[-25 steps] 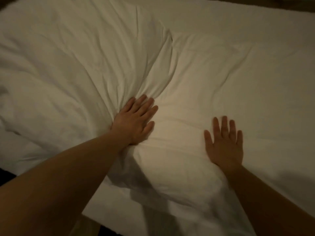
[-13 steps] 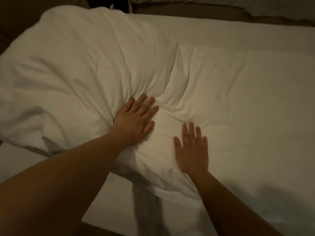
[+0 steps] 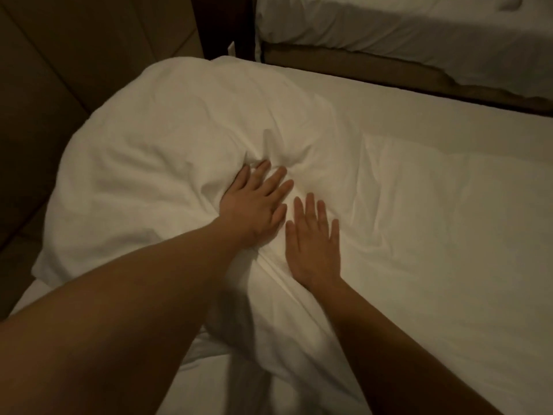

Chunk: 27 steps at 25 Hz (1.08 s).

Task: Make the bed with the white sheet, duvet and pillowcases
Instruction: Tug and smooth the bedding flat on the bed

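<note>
A plump white pillow (image 3: pixel 155 163) lies at the head of the bed, against the padded headboard. A white duvet (image 3: pixel 434 220) covers the mattress to the right of it, creased where the two meet. My left hand (image 3: pixel 254 205) presses flat into the pillow's right side, fingers straight and sunk into the fabric. Right beside it, my right hand (image 3: pixel 314 247) lies flat on the duvet, fingers spread, almost touching my left hand. A strip of white sheet (image 3: pixel 419 94) shows along the far edge of the mattress.
A brown padded headboard (image 3: pixel 74 55) fills the left. A second bed with white bedding (image 3: pixel 404 25) stands beyond a narrow gap at the top right. Dark furniture (image 3: pixel 221 22) stands between the two beds.
My right hand has slid left across the duvet until it is next to my left hand. My view has lifted toward the headboard and the second bed.
</note>
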Available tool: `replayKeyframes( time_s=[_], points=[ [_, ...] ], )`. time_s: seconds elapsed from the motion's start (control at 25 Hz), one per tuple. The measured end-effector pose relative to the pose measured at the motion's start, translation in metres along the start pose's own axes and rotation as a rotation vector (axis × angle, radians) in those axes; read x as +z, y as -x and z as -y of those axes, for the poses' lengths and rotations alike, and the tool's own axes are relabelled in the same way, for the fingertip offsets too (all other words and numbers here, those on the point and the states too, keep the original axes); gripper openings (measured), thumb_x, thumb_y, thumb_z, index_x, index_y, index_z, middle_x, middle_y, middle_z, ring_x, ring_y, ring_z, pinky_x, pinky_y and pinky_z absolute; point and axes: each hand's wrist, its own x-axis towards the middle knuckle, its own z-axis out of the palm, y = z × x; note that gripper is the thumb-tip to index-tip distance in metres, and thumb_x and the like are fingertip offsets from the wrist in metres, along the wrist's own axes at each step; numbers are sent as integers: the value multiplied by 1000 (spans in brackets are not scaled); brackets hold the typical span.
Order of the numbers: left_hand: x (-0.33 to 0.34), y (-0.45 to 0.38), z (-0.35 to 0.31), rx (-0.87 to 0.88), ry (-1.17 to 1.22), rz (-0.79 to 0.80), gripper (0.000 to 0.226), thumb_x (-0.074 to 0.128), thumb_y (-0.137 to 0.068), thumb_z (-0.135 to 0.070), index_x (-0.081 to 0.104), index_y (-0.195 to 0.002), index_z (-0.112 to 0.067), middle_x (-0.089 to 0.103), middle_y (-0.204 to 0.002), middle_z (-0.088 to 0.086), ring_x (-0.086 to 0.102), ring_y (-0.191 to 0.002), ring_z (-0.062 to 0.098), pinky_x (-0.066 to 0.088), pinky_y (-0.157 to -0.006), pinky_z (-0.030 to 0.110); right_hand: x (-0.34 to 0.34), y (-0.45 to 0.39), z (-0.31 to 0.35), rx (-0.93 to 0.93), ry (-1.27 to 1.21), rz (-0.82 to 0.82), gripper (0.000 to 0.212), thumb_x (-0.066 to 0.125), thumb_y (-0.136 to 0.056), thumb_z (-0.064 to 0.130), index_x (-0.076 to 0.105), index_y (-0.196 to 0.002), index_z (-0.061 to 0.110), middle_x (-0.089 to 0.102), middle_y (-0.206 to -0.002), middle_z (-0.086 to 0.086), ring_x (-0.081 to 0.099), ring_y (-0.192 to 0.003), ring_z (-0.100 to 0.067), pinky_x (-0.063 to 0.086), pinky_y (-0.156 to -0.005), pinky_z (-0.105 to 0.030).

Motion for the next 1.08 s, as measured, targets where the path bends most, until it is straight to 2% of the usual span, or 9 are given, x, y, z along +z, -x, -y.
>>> replayKeyframes(
  time_s=[0.12,0.24,0.32,0.44,0.56,0.6,0.72,0.88,1.08],
  points=[
    [4,-32,13,21,-7,-36,63,20,-99,-56,26,-158,-32,18,-167,-2,11,-154,26,2,-121,50,-4,-30,-30,85,-17,-50,68,-4,-97,55,-3,-160,28,-12,-167,7,-13,-153,-14,-10,-123,-45],
    [10,-78,-6,-159,152,1,67,13,-100,-57,7,-161,-29,-1,-169,-3,-4,-155,27,-3,-121,53,-6,-70,-52,94,-16,-32,61,7,-104,50,-8,-159,29,-15,-167,4,-15,-153,-16,-9,-123,-48],
    [9,-111,-41,-145,271,22,66,10,-101,-56,0,-161,-29,-9,-168,-3,-14,-153,28,-8,-121,56,-8,-93,-67,39,38,-7,66,20,-105,48,-8,-160,25,-16,-167,0,-16,-153,-19,-8,-123,-50],
    [10,-164,-73,-3,271,100,61,10,-103,-52,3,-160,-33,-7,-168,-4,-18,-153,26,-12,-121,55,-7,-125,-91,-69,39,-5,69,28,-102,47,10,-161,15,4,-168,-7,-4,-155,-22,-1,-125,-45],
    [7,-219,-70,115,141,157,59,12,-104,-50,12,-160,-32,0,-169,-3,-12,-154,24,-11,-120,53,-15,-152,-113,-206,-17,-28,67,11,-100,40,32,-155,8,28,-162,-14,14,-154,-25,10,-125,-44],
    [11,-234,-63,117,96,160,58,12,-104,-50,15,-160,-32,3,-169,-3,-8,-154,24,-11,-120,53,-17,-161,-120,-226,-37,-30,67,8,-100,40,32,-156,10,26,-163,-12,13,-154,-23,8,-126,-42],
    [35,-244,-16,-19,0,188,60,12,-103,-53,17,-159,-34,7,-168,-4,0,-155,21,-8,-121,49,-14,-188,-132,-269,-25,-7,62,6,-103,42,14,-161,21,6,-168,-3,1,-155,-17,0,-125,-39],
    [64,-240,34,-135,-8,196,63,12,-101,-57,7,-160,-35,3,-169,-3,1,-154,18,-7,-123,43,3,-224,-140,-228,17,-4,59,10,-105,45,10,-161,26,3,-169,2,-3,-155,-15,-4,-124,-44],
    [83,-246,33,-191,-20,177,64,14,-100,-54,9,-160,-31,5,-169,1,2,-154,19,-7,-122,44,23,-237,-148,-187,10,55,61,10,-104,50,4,-161,29,-2,-169,4,-7,-154,-11,-6,-123,-45]
  ],
)
